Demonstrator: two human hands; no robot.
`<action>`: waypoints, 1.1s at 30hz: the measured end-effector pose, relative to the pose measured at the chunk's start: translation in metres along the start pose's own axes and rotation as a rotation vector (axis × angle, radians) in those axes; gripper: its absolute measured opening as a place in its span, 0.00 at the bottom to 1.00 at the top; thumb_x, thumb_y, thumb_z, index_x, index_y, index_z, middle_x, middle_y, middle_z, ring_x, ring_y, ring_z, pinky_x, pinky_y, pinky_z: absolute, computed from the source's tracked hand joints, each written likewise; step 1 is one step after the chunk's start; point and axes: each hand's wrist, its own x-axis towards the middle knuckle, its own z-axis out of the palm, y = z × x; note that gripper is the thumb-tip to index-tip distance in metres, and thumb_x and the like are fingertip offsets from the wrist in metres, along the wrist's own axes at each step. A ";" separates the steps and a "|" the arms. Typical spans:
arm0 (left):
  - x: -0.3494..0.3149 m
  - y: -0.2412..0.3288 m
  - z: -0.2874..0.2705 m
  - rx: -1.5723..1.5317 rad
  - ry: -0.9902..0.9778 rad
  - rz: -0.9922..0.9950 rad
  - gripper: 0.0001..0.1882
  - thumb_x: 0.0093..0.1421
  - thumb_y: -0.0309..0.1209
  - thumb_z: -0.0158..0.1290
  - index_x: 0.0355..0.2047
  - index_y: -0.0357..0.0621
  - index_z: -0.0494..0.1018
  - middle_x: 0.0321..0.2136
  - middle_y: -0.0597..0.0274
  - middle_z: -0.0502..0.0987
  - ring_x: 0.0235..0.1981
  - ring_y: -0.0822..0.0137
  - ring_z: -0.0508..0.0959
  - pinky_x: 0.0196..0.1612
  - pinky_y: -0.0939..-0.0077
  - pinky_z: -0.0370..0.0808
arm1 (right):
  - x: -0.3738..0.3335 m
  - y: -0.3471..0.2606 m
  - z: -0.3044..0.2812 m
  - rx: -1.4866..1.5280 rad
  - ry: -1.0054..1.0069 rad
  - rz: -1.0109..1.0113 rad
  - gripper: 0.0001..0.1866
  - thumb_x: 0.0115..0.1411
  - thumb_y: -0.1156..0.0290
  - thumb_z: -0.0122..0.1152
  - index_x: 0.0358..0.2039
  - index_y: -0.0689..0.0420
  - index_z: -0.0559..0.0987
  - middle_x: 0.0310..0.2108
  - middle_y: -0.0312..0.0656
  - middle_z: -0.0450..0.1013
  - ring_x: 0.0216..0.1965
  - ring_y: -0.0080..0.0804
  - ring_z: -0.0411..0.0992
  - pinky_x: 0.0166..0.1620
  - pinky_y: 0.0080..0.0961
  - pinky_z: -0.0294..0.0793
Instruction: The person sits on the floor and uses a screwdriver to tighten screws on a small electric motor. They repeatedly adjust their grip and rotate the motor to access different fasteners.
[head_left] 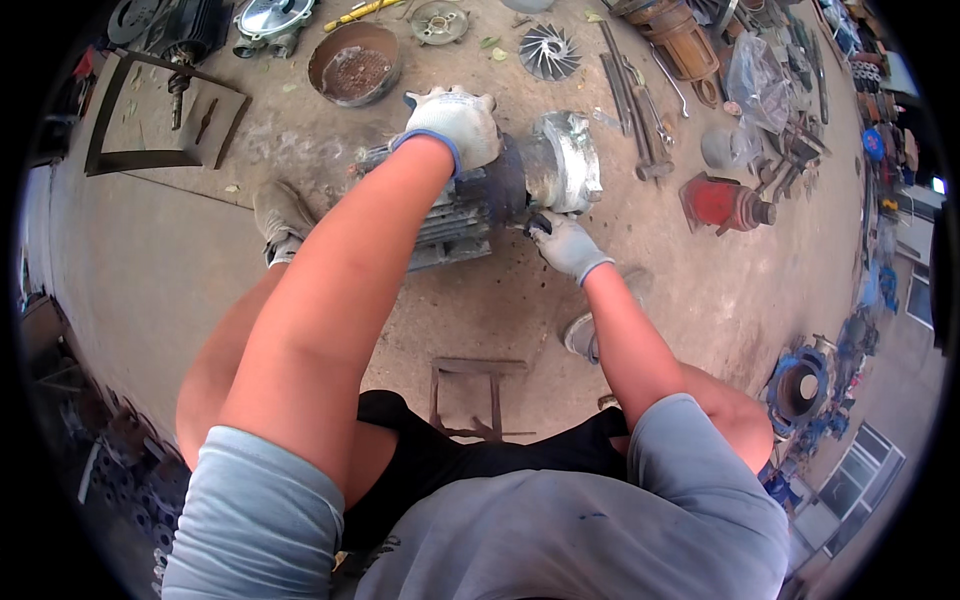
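Note:
A finned electric motor (pixel 450 225) lies on its side on the concrete floor between my feet. At its right end is a round, silvery metal end part (pixel 567 165). My left hand (pixel 452 125), in a white glove with a blue cuff, is closed over the top of the housing, its fingertips hidden on the far side. My right hand (pixel 570 247), gloved too, is curled beside the near edge of the motor's right end. Its fingers are closed around something dark that I cannot make out.
Beyond the motor are a bowl of reddish-brown granules (pixel 352 68), a fan wheel (pixel 549 52) and an angled metal frame (pixel 165 120). Wrenches and a hammer (pixel 655 168) lie to the right, near a red jack (pixel 722 203). A low stool frame (pixel 478 366) stands close to me.

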 end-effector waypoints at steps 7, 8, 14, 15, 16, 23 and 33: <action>-0.006 0.013 -0.013 0.010 -0.035 -0.066 0.29 0.68 0.49 0.53 0.62 0.44 0.76 0.60 0.42 0.79 0.63 0.42 0.76 0.67 0.45 0.71 | -0.002 -0.014 -0.006 -0.202 0.049 0.028 0.20 0.69 0.59 0.64 0.57 0.53 0.83 0.51 0.56 0.83 0.55 0.56 0.79 0.60 0.47 0.76; -0.009 0.014 -0.011 0.009 -0.031 -0.080 0.29 0.68 0.50 0.53 0.62 0.45 0.75 0.60 0.42 0.79 0.64 0.41 0.76 0.68 0.44 0.71 | -0.008 -0.018 -0.011 -0.158 0.058 0.007 0.19 0.68 0.60 0.65 0.56 0.53 0.84 0.50 0.56 0.83 0.55 0.56 0.79 0.60 0.47 0.76; -0.019 0.022 -0.022 -0.022 -0.070 -0.067 0.31 0.67 0.50 0.54 0.65 0.46 0.74 0.63 0.40 0.77 0.64 0.38 0.75 0.68 0.39 0.70 | -0.017 -0.024 -0.034 -0.111 0.028 0.003 0.17 0.63 0.64 0.68 0.50 0.56 0.86 0.49 0.56 0.83 0.54 0.55 0.80 0.59 0.45 0.77; -0.021 0.024 -0.023 -0.020 -0.069 -0.054 0.31 0.67 0.50 0.54 0.64 0.46 0.74 0.63 0.40 0.76 0.64 0.38 0.75 0.68 0.39 0.70 | -0.017 -0.025 -0.036 -0.151 0.033 -0.008 0.17 0.63 0.65 0.68 0.50 0.56 0.86 0.49 0.56 0.83 0.54 0.55 0.80 0.59 0.45 0.77; -0.024 0.022 -0.023 -0.019 -0.068 -0.050 0.31 0.67 0.50 0.54 0.64 0.46 0.74 0.63 0.39 0.76 0.64 0.38 0.75 0.68 0.39 0.70 | -0.018 -0.035 -0.041 -0.124 0.063 -0.029 0.17 0.62 0.66 0.67 0.50 0.57 0.86 0.49 0.57 0.83 0.55 0.55 0.79 0.59 0.45 0.77; -0.017 0.017 -0.009 -0.007 -0.045 -0.047 0.30 0.68 0.49 0.53 0.63 0.45 0.75 0.62 0.39 0.77 0.65 0.38 0.75 0.67 0.42 0.71 | -0.002 -0.050 -0.027 -0.204 0.222 -0.053 0.18 0.60 0.69 0.61 0.48 0.64 0.85 0.50 0.61 0.82 0.57 0.59 0.78 0.61 0.46 0.76; -0.024 0.024 -0.021 -0.056 -0.061 -0.051 0.29 0.67 0.46 0.53 0.64 0.43 0.74 0.64 0.38 0.76 0.66 0.40 0.75 0.69 0.47 0.70 | -0.017 -0.056 0.007 -0.462 0.060 -0.087 0.15 0.63 0.72 0.54 0.44 0.63 0.84 0.46 0.60 0.83 0.50 0.59 0.82 0.56 0.49 0.80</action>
